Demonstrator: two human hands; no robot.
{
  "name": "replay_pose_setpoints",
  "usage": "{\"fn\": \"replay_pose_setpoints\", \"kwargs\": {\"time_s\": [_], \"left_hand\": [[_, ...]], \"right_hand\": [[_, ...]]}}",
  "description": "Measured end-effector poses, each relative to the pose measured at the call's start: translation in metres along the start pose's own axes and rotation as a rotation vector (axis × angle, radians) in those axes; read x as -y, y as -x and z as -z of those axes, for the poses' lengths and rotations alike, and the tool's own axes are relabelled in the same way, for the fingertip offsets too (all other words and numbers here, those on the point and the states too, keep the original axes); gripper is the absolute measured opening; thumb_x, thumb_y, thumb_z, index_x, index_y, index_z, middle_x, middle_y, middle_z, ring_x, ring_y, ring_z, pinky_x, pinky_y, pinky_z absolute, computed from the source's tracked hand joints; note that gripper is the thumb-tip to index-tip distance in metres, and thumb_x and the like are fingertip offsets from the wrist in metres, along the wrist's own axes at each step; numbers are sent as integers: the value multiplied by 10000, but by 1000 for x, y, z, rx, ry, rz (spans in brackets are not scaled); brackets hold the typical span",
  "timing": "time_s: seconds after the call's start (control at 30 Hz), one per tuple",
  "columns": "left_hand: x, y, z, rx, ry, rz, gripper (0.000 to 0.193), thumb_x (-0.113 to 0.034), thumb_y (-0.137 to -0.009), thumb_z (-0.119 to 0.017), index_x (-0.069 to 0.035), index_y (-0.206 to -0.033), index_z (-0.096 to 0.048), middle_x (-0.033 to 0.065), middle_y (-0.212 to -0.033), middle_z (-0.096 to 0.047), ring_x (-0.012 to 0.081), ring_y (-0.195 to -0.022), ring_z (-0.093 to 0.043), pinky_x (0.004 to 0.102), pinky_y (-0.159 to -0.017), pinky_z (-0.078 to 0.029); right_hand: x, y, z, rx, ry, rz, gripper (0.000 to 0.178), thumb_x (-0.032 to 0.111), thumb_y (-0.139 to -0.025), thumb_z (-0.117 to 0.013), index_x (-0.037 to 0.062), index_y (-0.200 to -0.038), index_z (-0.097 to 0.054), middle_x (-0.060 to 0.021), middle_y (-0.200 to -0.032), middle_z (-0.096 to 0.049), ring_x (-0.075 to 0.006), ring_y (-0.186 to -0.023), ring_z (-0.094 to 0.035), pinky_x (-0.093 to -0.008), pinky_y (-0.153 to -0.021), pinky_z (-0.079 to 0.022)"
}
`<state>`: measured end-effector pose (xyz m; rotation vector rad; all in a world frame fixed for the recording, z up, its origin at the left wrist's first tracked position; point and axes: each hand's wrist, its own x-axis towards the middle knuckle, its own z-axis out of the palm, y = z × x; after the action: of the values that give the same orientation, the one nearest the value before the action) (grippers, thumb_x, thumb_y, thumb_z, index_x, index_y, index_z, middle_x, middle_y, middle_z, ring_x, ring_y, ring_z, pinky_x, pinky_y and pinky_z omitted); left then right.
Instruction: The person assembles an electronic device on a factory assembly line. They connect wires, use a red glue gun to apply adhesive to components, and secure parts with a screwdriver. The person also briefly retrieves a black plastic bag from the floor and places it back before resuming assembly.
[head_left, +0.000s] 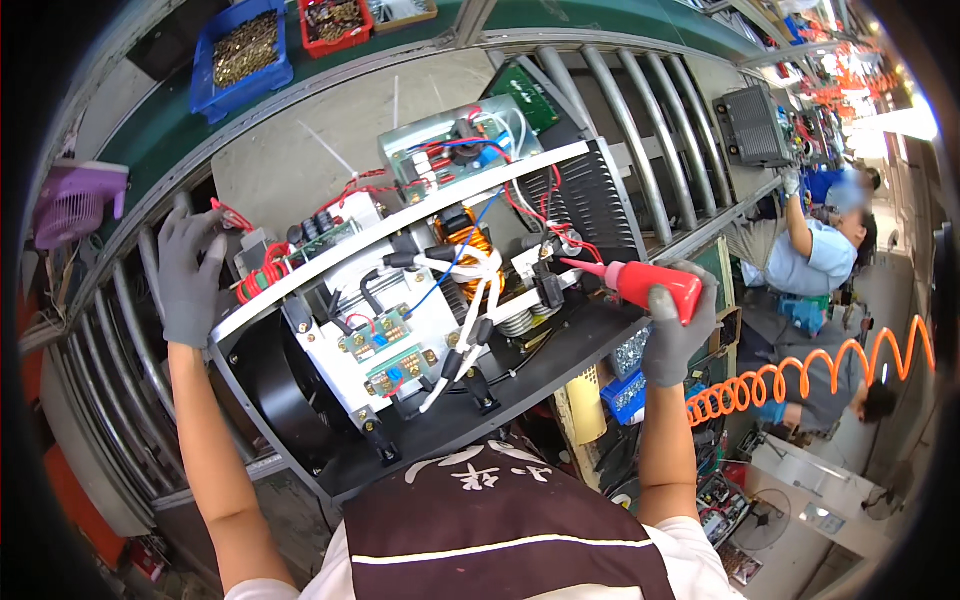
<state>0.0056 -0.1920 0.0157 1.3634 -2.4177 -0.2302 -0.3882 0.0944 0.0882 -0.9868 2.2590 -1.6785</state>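
The wearer's hands (188, 268) (682, 325) number two, red bottles (655, 287) one.

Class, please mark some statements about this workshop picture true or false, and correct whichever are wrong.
1. The left hand and the right hand both wear grey gloves. True.
2. The left hand holds the red plastic squeeze bottle. False: the right hand holds it.
3. The bottle's thin tapered nozzle points toward parts in the open black metal case. True.
4. The coiled orange hose hangs on the person's left. False: it is on the right.
5. The blue plastic bin is left of the red plastic bin. True.
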Motion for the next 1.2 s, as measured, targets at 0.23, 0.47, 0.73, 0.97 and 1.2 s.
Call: {"fn": "replay_pose_setpoints", "kwargs": {"time_s": [0.23, 0.47, 0.73, 0.97, 1.2], "left_hand": [[3, 1, -3, 8, 46, 16, 304, -142, -829, -580, -94, -1128, -606, 104, -1183, -556, 309, -1255, -385, 406, -1040, -309], [-1, 1, -5, -70, 81, 23, 279, -120, -798, -567, -100, -1070, -625, 84, -1024, -604, 336, -1214, -424, 424, -1014, -348], [-1, 2, -7, -100, 94, 32, 280, -107, -785, -572, -98, -1059, -624, 85, -1003, -608, 344, -1207, -438, 427, -999, -367], [-1, 1, -6, -83, 70, 31, 277, -108, -784, -577, -96, -1057, -625, 87, -1008, -612, 349, -1214, -434, 423, -993, -371], [-6, 0, 0, -73, 95, 36, 274, -109, -779, -585, -91, -1048, -632, 87, -990, -615, 348, -1199, -443, 424, -987, -376]], "right_hand": [[-3, 0, -34, 241, 270, 302, 383, 5, -666, -706, 16, -986, -498, -127, -959, -564, -218, -898, -546, -342, -837, -441], [-9, 5, -40, 268, 304, 361, 393, 2, -659, -708, 15, -992, -500, -147, -956, -562, -241, -889, -551, -353, -830, -439], [-12, 9, -31, 211, 434, 476, 371, 38, -689, -700, 2, -996, -497, -147, -981, -555, -244, -918, -556, -354, -847, -446], [-12, 6, -2, -100, -64, -107, 400, 329, -802, -605, -4, -1003, -512, -93, -864, -581, -148, -662, -547, -251, -566, -436], [16, 12, -26, 99, -425, -329, 435, 386, -798, -600, 16, -1011, -516, -100, -858, -585, -136, -617, -549, -233, -483, -412]]}}
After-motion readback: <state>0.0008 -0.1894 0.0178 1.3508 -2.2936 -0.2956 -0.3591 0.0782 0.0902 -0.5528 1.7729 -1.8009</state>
